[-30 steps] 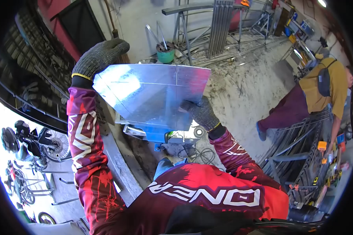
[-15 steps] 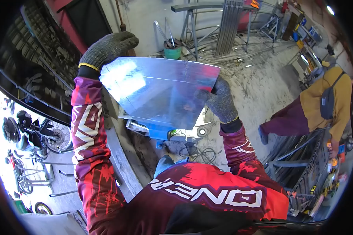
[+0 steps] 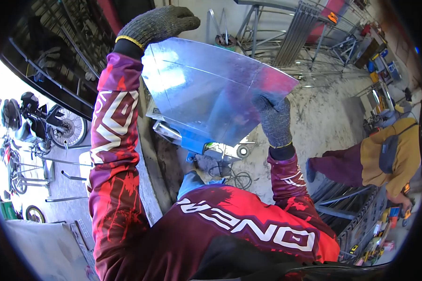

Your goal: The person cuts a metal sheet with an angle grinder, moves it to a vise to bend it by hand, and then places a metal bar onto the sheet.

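A shiny curved piece of sheet metal (image 3: 206, 93), with thin lines across its face, is held up in front of me, reflecting bright light on its left side. My left hand (image 3: 159, 25), in a dark grey knit glove with a yellow cuff edge, is closed at the sheet's upper left corner; its fingers bend over past the top edge and the thumb is hidden. The matching gloved right hand (image 3: 274, 119) grips the lower right edge, fingertips against the near face. Behind the sheet, a blue and silver machine (image 3: 194, 143) is partly covered.
A co-worker in a tan top (image 3: 394, 147) leans at the right, one hand by an orange tool (image 3: 406, 210). Metal bars (image 3: 293, 35) lean on a stand at the back. Cable (image 3: 239, 180) lies on the floor. Motorcycles (image 3: 56, 124) stand at the left.
The sheet and both hands have shifted up and to the right in view, and the sheet has tilted clockwise. My grip looks about the same. The camera view has also turned slightly.
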Action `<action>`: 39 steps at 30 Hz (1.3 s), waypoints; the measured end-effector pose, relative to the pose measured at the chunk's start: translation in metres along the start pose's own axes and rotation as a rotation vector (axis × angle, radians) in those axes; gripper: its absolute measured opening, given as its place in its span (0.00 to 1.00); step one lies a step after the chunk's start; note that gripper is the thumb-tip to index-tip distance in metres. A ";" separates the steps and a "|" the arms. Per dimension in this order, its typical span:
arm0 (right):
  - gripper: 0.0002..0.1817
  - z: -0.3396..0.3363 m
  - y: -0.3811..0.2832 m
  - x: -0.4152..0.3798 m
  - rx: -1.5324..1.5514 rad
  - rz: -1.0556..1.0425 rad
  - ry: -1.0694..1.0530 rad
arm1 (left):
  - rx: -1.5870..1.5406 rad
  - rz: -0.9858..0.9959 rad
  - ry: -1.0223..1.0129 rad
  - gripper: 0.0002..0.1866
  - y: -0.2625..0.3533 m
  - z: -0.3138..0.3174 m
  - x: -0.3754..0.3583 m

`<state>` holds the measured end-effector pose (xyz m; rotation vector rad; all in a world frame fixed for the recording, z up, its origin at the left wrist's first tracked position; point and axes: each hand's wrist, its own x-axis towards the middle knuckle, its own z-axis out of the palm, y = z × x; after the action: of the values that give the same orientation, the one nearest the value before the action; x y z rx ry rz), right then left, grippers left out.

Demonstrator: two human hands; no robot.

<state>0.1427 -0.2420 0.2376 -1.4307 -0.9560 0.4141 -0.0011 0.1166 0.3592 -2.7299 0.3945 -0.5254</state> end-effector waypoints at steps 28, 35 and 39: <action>0.09 0.001 0.004 0.000 0.014 -0.029 0.012 | 0.054 -0.128 -0.101 0.26 0.010 -0.008 -0.001; 0.10 0.002 0.005 -0.001 0.058 -0.022 0.024 | 0.001 -0.153 -0.141 0.22 0.020 -0.020 0.006; 0.10 0.001 0.004 -0.002 -0.039 -0.038 0.026 | -0.024 -0.126 -0.152 0.22 0.016 -0.017 0.007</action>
<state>0.1420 -0.2422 0.2335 -1.4474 -0.9738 0.3496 -0.0048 0.0953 0.3705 -2.8071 0.1923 -0.3438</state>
